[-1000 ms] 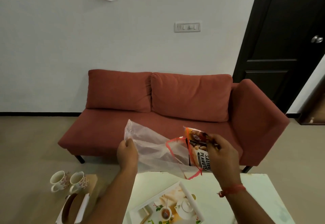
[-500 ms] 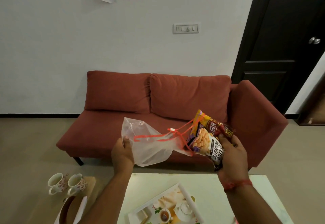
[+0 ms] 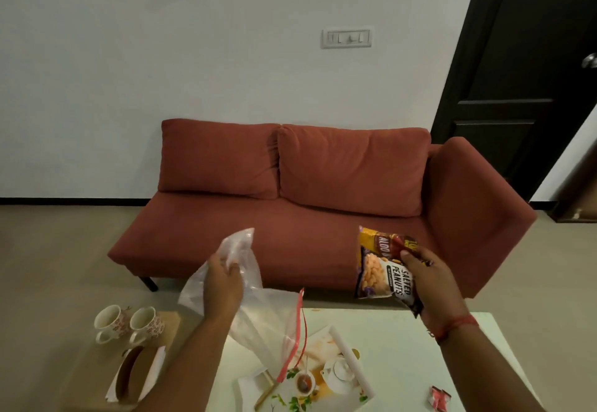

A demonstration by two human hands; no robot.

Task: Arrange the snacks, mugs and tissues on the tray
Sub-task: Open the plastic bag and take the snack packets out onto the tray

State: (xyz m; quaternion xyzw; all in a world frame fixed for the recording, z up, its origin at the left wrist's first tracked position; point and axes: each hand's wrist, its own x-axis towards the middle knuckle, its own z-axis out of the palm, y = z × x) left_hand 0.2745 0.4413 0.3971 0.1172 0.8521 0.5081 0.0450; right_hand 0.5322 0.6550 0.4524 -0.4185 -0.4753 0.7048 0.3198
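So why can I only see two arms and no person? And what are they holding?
The camera sits on the person's head and looks forward and down, so you see only their arms, as if through their eyes. The left hand holds a clear plastic bag with a red zip strip. The right hand grips snack packets; one reads "salted peanuts". Below is a white table with a tray that has a teapot picture printed on it. To the left, on a lower brown surface, stand two flowered mugs and a tissue box. Behind it all is a red sofa.
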